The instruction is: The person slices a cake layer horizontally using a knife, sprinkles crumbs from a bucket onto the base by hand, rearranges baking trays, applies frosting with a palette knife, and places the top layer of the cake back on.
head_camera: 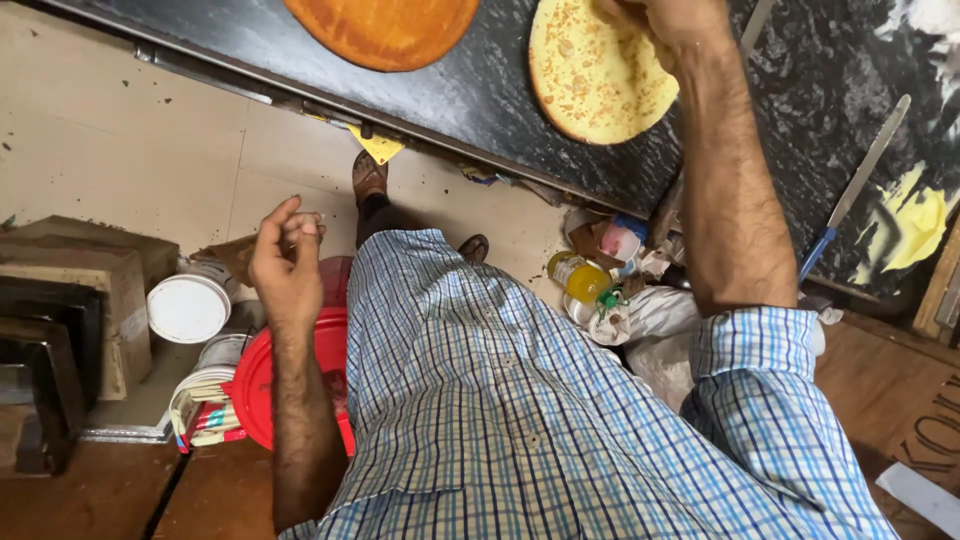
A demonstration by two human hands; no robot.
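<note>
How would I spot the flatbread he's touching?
Find the black griddle along the top. Two round flatbreads lie on it; his right hand rests on the pale yellow flatbread, speckled brown, right of the darker orange flatbread.

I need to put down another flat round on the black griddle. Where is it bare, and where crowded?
Bare: the griddle between the orange round and the pale round. Crowded: right of the pale round, with the right hand and a long spatula.

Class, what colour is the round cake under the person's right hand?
Pale yellow cake, browned in speckles; head view.
</note>
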